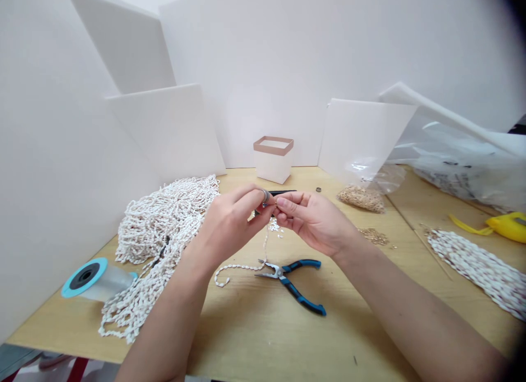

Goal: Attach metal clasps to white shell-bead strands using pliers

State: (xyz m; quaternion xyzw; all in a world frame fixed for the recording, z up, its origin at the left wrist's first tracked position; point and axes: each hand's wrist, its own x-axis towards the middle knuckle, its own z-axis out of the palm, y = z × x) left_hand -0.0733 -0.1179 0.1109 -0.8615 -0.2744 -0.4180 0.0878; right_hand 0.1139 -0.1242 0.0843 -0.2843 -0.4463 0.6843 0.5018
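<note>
My left hand (238, 217) and my right hand (310, 217) meet fingertip to fingertip above the table, both closed in a pinch. From under the left fingers hangs a strand of small white shell-like beads (242, 267), its lower end curling on the wood. Something tiny sits between the fingertips, too small to make out. Below the hands lie pliers (283, 275) with blue and black handles, spread apart, their jaws beside the strand. Loose white pieces (274, 226) are scattered just beneath the fingers. A dark object (283, 194) behind the hands is mostly hidden.
At left, a big heap of white bead strands (164, 223) lies beside a spool of clear line (98, 279). A white box with brown rim (273, 163) stands at the back. On the right are a bag of gold-coloured pieces (361, 198), loose ones (373, 237), more strands (476, 267) and a yellow tool (507, 227).
</note>
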